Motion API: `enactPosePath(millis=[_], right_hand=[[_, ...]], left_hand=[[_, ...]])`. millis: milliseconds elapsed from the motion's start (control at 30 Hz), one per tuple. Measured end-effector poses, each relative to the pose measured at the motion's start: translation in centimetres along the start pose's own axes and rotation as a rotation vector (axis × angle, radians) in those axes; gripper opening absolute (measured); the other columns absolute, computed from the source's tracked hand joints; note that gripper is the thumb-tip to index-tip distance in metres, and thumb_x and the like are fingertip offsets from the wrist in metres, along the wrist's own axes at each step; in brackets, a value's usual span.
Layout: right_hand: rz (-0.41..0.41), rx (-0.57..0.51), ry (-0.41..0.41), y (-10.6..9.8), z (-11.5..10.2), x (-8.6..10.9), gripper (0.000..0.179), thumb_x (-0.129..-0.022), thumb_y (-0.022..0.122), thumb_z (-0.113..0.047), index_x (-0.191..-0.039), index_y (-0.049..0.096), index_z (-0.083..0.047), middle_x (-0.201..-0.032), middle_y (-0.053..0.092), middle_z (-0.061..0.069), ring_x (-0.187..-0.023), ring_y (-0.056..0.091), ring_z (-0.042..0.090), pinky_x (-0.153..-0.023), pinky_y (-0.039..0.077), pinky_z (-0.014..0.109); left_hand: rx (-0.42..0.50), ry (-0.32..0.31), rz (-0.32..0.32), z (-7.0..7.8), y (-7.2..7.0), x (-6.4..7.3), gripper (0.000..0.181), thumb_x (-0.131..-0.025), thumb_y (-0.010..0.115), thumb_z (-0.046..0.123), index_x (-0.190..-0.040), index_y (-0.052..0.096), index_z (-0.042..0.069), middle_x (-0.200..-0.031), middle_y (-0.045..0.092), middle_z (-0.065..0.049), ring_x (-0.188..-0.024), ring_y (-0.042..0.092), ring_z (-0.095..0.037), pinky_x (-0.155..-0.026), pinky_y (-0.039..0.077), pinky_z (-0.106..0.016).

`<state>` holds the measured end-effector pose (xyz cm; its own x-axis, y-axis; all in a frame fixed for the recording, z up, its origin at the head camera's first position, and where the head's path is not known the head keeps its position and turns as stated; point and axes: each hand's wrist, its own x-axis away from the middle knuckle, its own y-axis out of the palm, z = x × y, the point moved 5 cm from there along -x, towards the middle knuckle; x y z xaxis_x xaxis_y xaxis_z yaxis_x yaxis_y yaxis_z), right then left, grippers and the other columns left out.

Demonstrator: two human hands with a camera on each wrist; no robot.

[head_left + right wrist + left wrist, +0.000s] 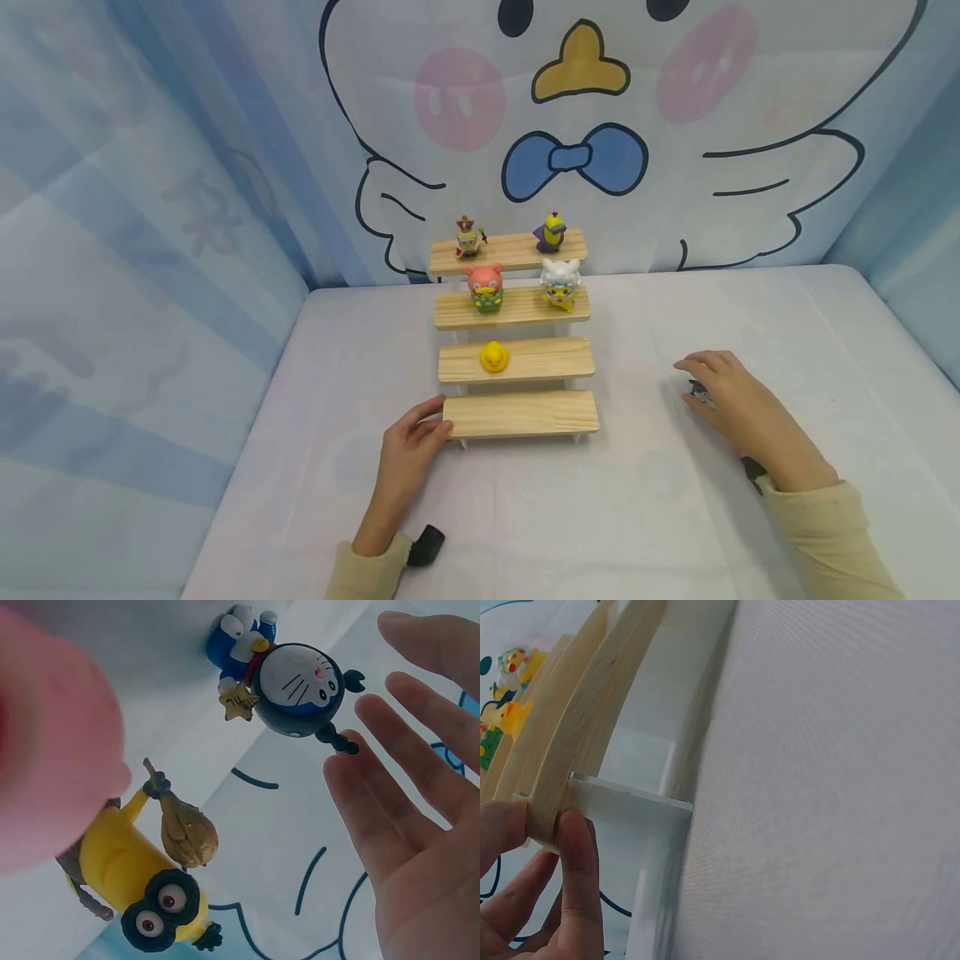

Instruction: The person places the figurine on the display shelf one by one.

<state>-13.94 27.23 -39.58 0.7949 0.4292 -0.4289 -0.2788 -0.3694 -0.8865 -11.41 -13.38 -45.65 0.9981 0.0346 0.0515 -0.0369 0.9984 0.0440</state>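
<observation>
My left hand (411,442) pinches the left end of the lowest board of a stepped wooden display shelf (521,414); the left wrist view shows thumb and fingers around the board (585,712). On the right, my right hand (735,400) hovers with extended fingers by a blue-and-white cat figurine (300,686) with a gold star. In the right wrist view its head lies close to the fingertips, and I cannot tell if they touch. A yellow goggled minion figurine (131,855) holding a drumstick stands nearby. A blurred pink object (56,742) fills that view's left edge.
Higher boards hold a yellow duck (493,357), a pink-hooded figurine (486,288), a white-hooded figurine (560,285), a crowned minion (468,239) and a caped minion (551,233). Behind the white-covered table (585,517) hangs a printed curtain (465,192).
</observation>
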Motion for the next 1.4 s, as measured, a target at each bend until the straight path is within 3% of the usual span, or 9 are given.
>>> enactPosePath(millis=[600, 1033, 1400], right_hand=[[-0.11, -0.019, 0.083, 0.6, 1.0, 0.5, 0.042, -0.075, 0.08, 0.001, -0.114, 0.064, 0.006, -0.11, 0.062, 0.02, -0.105, 0.056, 0.039, -0.083, 0.052, 0.056], [-0.298, -0.023, 0.195, 1.2, 1.5, 0.5, 0.036, -0.085, 0.074, -0.002, -0.119, 0.062, 0.008, -0.115, 0.061, 0.023, -0.106, 0.058, 0.042, -0.087, 0.051, 0.057], [-0.29, -0.019, 0.173, 1.1, 1.6, 0.5, 0.029, -0.085, 0.072, 0.003, -0.113, 0.064, 0.01, -0.109, 0.063, 0.023, -0.102, 0.061, 0.041, -0.087, 0.052, 0.056]], left_hand=[[0.008, 0.002, -0.005, -0.1, 0.0, 0.0, 0.043, -0.09, 0.07, -0.001, -0.132, 0.059, -0.004, -0.129, 0.06, -0.022, -0.092, 0.067, -0.008, -0.079, 0.056, -0.019], [0.018, 0.008, -0.01, -0.1, 0.0, -0.1, 0.043, -0.09, 0.069, -0.001, -0.132, 0.058, -0.005, -0.131, 0.059, -0.023, -0.093, 0.067, -0.009, -0.08, 0.057, -0.02], [0.012, 0.001, -0.003, -0.1, 0.0, -0.1, 0.044, -0.09, 0.07, -0.001, -0.132, 0.059, -0.005, -0.131, 0.059, -0.022, -0.093, 0.067, -0.009, -0.079, 0.057, -0.02]])
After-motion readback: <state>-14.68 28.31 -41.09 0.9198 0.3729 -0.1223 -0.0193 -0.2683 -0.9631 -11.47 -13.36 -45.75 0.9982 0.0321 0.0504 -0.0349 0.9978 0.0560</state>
